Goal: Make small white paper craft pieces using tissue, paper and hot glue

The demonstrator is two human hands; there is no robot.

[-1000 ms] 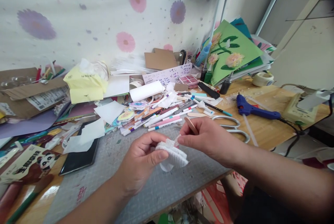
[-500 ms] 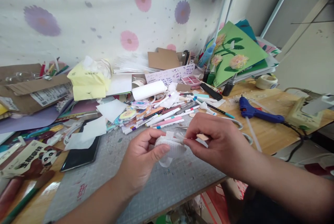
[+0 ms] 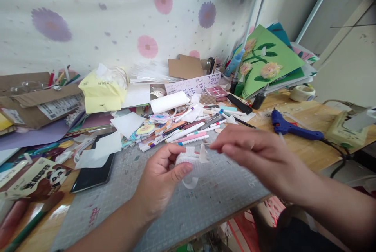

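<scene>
Floral cloth [image 3: 117, 17] hangs behind a cluttered wooden table [image 3: 305, 115], w/ a grey cutting mat [image 3: 205, 201] at the front edge under both hands.

Left hand [image 3: 160, 179] sits over the mat, thumb & fingers [image 3: 183, 170] pinching a small white ribbed foam piece [image 3: 190, 162] held just above the mat. Two short tabs stick up from its top, and a thin clear strip curls below it.

Right hand [image 3: 258, 154] is just right of the piece, blurred. Its fingers look loosely drawn together, tips close to the right tab, but can't tell if they touch it or pinch anything.

Behind the hands: a heap of markers [image 3: 188, 130] along the mat's far edge, w/ a white roll [image 3: 169, 102] and a handwritten slip [image 3: 194, 83] beyond it. Left of that lie white paper scraps [image 3: 102, 146], partly over a black phone [image 3: 91, 177]. A yellow tissue pack [image 3: 101, 93] and a cardboard box [image 3: 38, 101] sit farther back left; a panda-print pack [image 3: 38, 177] is near the left edge.

On the right, a blue glue gun [image 3: 293, 128] lies on bare wood, cord running off right, w/ a beige box [image 3: 343, 130] next to it. A tape roll [image 3: 302, 92] stands behind. Green card w/ paper flowers [image 3: 270, 58] leans on a white rack leg [image 3: 249, 29], atop stacked sheets. Black bottles [image 3: 260, 97] stand at its foot.
</scene>
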